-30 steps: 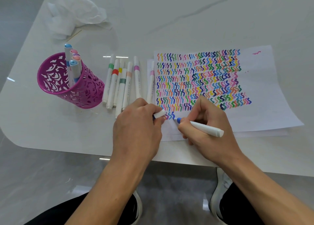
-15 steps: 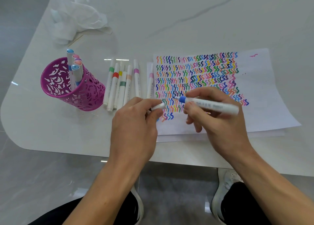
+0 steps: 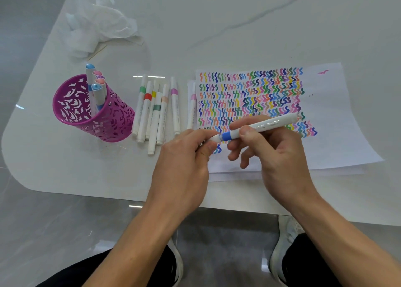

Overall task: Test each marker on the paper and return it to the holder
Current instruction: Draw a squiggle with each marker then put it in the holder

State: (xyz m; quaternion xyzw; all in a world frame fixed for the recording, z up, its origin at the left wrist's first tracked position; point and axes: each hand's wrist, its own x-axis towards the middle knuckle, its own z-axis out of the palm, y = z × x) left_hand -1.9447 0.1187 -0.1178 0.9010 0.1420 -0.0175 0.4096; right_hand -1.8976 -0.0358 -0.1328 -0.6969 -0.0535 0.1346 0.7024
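marker: white barrel, blue band (image 3: 260, 127), lifted over the lower left of the paper, lying near level, tip end pointing left
print: grey lettering along the barrel, too blurred to read
right hand: (image 3: 275, 154) thumb and forefinger pinch the barrel just right of the blue band, other fingers loosely curled below
left hand: (image 3: 184, 160) fingertips pinch the white cap (image 3: 216, 138) where it meets the marker's tip end – can't tell if it is fully seated
paper: (image 3: 347, 113) top sheet of a small stack, rows of multicolour squiggles; lone pink squiggle near far right corner; fresh blue marks just under the cap
holder: purple cut-out cup (image 3: 93, 113), far left, tilted in this view, several capped markers standing in it
loose markers: row of six (image 3: 156, 111) between holder and paper, one more pink-banded one (image 3: 192, 111) touching the paper's left edge
tissue: crumpled (image 3: 97, 26), far left corner
edges: table (image 3: 238, 26) near edge runs under both wrists, rounded corner at near left
room: white tabletop shows beyond the paper's far edge and in front of the holder
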